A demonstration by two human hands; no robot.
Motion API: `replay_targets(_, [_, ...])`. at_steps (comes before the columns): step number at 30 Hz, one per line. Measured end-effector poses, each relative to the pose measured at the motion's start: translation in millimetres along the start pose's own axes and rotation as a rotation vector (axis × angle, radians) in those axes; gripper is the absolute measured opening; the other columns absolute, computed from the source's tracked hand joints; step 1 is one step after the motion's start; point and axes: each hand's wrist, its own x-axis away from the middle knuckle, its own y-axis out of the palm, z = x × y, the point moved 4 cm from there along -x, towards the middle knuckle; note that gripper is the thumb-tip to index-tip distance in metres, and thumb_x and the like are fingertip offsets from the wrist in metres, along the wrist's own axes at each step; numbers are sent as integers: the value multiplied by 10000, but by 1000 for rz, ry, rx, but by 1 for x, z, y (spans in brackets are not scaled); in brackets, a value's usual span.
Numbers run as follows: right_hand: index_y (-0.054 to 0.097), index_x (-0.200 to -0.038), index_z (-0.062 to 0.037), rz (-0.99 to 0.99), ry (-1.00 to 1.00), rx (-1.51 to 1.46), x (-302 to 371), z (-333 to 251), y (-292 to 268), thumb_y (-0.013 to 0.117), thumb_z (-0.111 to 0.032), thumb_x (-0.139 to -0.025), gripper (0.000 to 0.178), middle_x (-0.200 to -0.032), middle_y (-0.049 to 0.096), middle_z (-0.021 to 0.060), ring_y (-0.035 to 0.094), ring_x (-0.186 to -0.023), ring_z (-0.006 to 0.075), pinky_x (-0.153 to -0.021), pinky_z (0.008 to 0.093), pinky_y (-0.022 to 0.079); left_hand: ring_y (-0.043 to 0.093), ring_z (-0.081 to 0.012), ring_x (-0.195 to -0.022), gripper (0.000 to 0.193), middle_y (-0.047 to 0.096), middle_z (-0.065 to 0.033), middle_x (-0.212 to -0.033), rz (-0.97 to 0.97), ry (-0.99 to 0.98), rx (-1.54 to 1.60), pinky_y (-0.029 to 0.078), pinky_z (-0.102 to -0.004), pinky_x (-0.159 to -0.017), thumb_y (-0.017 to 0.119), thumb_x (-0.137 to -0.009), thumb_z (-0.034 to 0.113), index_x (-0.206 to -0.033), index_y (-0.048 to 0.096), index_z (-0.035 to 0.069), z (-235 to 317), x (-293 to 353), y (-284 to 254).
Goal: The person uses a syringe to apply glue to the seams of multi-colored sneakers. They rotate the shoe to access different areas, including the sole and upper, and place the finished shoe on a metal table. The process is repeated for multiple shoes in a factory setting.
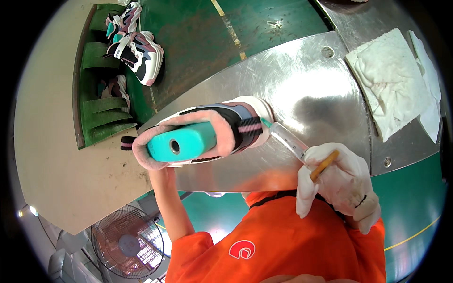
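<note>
A pink, black and white sneaker (240, 118) is held over the metal table, with a turquoise last (181, 141) filling its pink-lined opening. My bare left forearm (172, 203) reaches up to the sneaker's left end. My left hand is hidden behind the shoe, so its fingers do not show. In a white glove, my right hand (344, 181) is closed around a clear syringe (288, 141). The syringe's teal tip meets the sneaker's right end, beside a striped pull loop (250, 125). A yellow-brown stick (324, 166) also sticks out between the gloved fingers.
Several similar sneakers (141, 54) stand at the upper left by a green slotted rack (99, 113). Folded white cloth (387, 80) lies on the metal table (311, 70) at right. A beige board (56, 141) spans the left side. Below it stands a fan (127, 245).
</note>
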Motion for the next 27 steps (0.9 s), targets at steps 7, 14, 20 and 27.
replay_targets(7, [359, -1305, 111, -216, -125, -2, 2, 15, -11, 829, -88, -526, 932, -1311, 355, 279, 551, -1026, 330, -796, 386, 549, 667, -215, -985, 475, 638, -97, -1173, 364, -656, 178, 593, -351, -732, 572, -944, 353, -1289, 511, 33, 25, 121, 28])
replay_targets(14, [297, -1367, 130, -247, -292, 29, 5, 28, -10, 847, -67, -498, 1047, -1380, 323, 271, 544, -1056, 315, -804, 377, 563, 673, -272, -991, 491, 638, -148, -1151, 299, -734, 295, 603, -401, -800, 516, -971, 354, -1294, 481, -13, 37, 153, 50])
replay_targets(20, [348, -1342, 128, -196, -247, 74, 8, 25, -11, 828, -61, -479, 1006, -1331, 366, 286, 567, -1009, 320, -767, 368, 557, 662, -306, -1021, 501, 623, -172, -1170, 263, -727, 353, 601, -429, -820, 484, -987, 360, -1304, 464, -27, 43, 161, 63])
replay_targets(27, [380, -1328, 133, -174, -247, 162, 6, 14, -12, 800, -50, -449, 991, -1254, 440, 301, 595, -958, 324, -743, 361, 541, 659, -285, -1039, 523, 612, -159, -1207, 213, -726, 353, 604, -423, -823, 440, -1009, 404, -1307, 464, -24, 46, 160, 75])
